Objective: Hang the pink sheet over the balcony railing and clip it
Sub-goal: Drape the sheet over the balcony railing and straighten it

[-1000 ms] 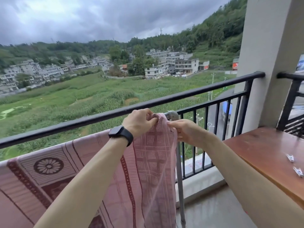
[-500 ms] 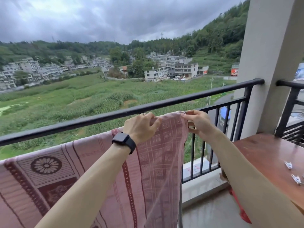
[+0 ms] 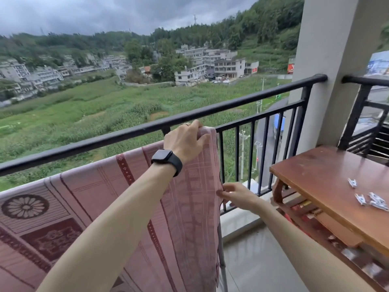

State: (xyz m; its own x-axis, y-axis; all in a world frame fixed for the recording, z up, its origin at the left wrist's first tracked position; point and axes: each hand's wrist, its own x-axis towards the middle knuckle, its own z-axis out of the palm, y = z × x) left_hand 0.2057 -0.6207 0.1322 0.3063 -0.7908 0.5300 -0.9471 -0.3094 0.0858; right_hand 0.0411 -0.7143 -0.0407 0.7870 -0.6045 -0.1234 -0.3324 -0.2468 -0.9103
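The pink patterned sheet (image 3: pixel 88 199) hangs draped along a bar just inside the black balcony railing (image 3: pixel 105 140), and its right edge falls straight down. My left hand (image 3: pixel 185 142), with a black watch on the wrist, grips the sheet's top right corner at the bar. My right hand (image 3: pixel 235 196) sits lower and pinches the sheet's right edge between the fingertips. Several white clips (image 3: pixel 370 200) lie on the wooden table (image 3: pixel 326 180) to the right, away from both hands.
A grey metal pole (image 3: pixel 222 266) stands under the sheet's right edge. A wide concrete pillar (image 3: pixel 328 60) rises behind the table, with a second black rail (image 3: pixel 362 81) to its right. Tiled floor lies between sheet and table.
My right hand has slid from the sheet's top edge down its right side. My left hand has shifted right to the top corner. The view has tilted down.
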